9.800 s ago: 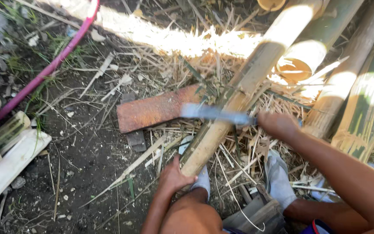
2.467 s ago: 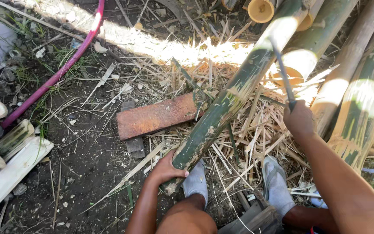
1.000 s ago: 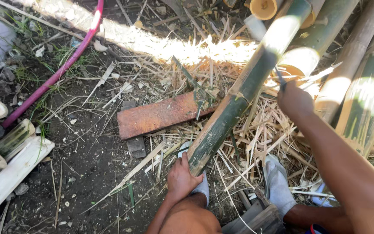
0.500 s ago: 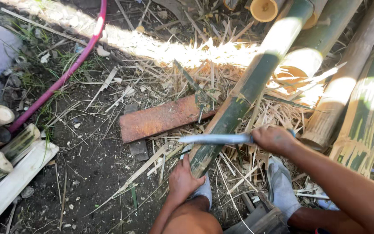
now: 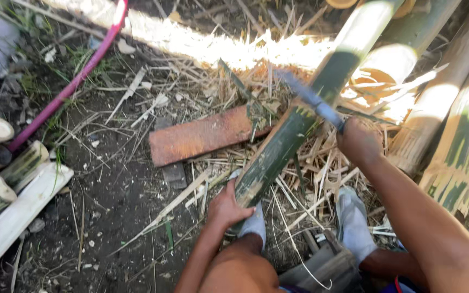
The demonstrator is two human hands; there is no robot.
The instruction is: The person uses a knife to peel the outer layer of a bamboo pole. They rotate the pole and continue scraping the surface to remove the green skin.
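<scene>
Green bamboo pole (image 5: 294, 135) is gripped at its lower end by the left hand (image 5: 226, 205) while the blade (image 5: 310, 100), clasped in the right hand (image 5: 359, 142), is raised mid-stripping; a controlled downward stroke is judged due.

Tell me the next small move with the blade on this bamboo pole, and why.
Probably draw the blade down along the green bamboo pole in a shallow stroke. The right hand holds it angled against the pole's upper side, the left hand steadies the lower end, and green skin remains between them. Stop well short of the left hand.
</scene>
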